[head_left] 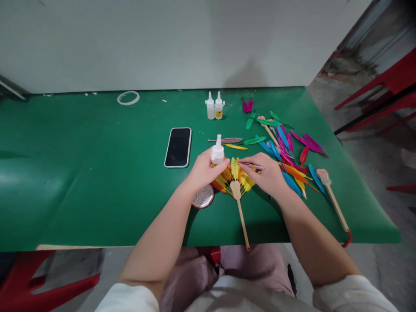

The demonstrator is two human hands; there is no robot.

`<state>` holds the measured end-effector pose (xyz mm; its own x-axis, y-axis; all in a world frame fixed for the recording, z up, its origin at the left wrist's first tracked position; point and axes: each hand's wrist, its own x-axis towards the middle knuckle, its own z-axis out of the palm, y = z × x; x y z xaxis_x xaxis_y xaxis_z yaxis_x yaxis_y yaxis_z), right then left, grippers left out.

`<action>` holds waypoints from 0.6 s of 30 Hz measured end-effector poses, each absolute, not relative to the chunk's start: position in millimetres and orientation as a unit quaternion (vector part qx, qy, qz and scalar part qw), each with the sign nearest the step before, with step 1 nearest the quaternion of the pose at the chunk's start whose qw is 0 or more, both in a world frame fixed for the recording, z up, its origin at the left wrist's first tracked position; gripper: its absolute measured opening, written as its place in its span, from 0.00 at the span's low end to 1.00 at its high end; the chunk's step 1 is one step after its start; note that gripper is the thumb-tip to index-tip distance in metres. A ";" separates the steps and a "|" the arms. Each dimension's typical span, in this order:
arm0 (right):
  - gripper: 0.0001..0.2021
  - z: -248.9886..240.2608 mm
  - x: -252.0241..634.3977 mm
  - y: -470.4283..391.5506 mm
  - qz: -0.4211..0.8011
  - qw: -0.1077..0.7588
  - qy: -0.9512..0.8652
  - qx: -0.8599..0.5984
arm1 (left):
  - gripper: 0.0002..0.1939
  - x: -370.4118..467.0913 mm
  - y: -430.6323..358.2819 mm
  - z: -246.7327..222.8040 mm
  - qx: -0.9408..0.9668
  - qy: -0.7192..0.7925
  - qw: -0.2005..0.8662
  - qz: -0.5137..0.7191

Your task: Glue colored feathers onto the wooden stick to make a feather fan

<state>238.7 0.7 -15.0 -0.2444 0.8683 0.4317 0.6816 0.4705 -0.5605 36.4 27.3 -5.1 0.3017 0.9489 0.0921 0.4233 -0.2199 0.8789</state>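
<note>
My left hand [206, 168] is wrapped round a white glue bottle [217, 151], which stands upright with its nozzle up. In my right hand [264, 173] are thin metal tweezers [248, 165], their tips at the yellow feathers near the top of a fan. The fan [235, 190] lies on the green table between my hands, its wooden handle towards me and its yellow and orange feathers spread out. A round dish [203, 196] of small clear pieces sits beside my left wrist, partly hidden by it.
A phone [178, 147] lies left of my hands. Two more glue bottles [215, 106] stand behind. Loose coloured feathers [282, 143] are scattered to the right, with another wooden handle [336, 201] near the right edge. A white ring [128, 98] lies at the back left.
</note>
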 end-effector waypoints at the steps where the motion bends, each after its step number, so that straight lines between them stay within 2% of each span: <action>1: 0.09 -14.8 238.6 0.7 0.129 0.361 -0.778 -0.498 | 0.10 36.0 26.2 -3.4 0.706 0.485 0.390 0.338; 9: 0.09 -19.6 238.0 4.2 0.143 0.397 -0.749 -0.511 | 0.10 32.3 18.9 3.3 0.695 0.502 0.383 0.344; 18: 0.13 -36.1 239.3 10.3 0.151 0.471 -0.666 -0.558 | 0.13 21.1 -0.8 10.7 0.652 0.518 0.355 0.425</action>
<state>239.3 10.3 -36.1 0.0678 0.8859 0.4589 0.6015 0.3307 -0.7272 21.1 -0.8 10.7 0.1020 0.9771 0.1867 0.3723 -0.2115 0.9037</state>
